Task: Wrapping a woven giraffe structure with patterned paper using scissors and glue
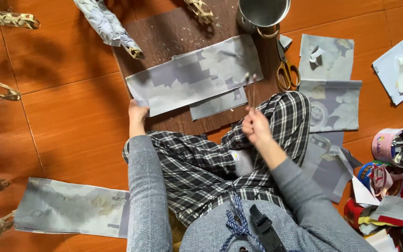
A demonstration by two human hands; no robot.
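Your left hand [137, 113] pinches the grey paper strip [194, 74] on the board [173, 32]; your right hand [255, 126] grips what looks like a thin stick [252, 91].

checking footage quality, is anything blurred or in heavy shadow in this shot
Head view: the right hand and the thin stick it holds are motion-blurred; the left hand on the grey paper strip is sharper; soft shadows darken the orange floor at left.

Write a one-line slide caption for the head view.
Left hand pins grey printed paper strip on brown board; right hand holds thin stick.
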